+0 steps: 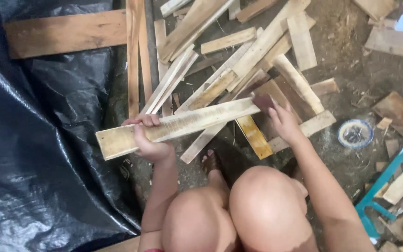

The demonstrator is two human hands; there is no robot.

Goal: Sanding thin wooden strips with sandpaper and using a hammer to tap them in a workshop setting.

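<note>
Head view, looking straight down past two bare knees at a dirt floor littered with timber offcuts. A long, flat wooden plank (178, 125) is held roughly level above the floor, its far end tipped slightly upward to the right. Its face is pale and yellowish, with a rougher, lighter strip along the middle and darker staining near the left end; the left end is cut square.

Left hand (149, 140) grips the plank left of its centre, fingers (148, 120) curled over the upper edge, thumb underneath, closed firmly around the board. Right hand (283, 122) is at the plank's right end, fingers bent around a small dark reddish-brown pad (263, 101), likely sandpaper, pressed against the end of the board. The exact contact between pad and wood is partly hidden by the fingers.

Beneath and beyond the plank lies a pile of wood slats (239, 56), mixed lengths, crossing one another. One yellow-tinted slat (253, 136) lies just below the plank's right end. A black plastic sheet (38, 154) covers the left side of the scene, with a broad board (66, 32) lying across its top edge. A small round bowl (355, 133) with a blue rim and dark contents sits on the ground to the right, well apart from the hands. A teal frame (388, 177) crosses the lower right corner. A sandalled foot (211, 162) shows between the knees and the plank.
</note>
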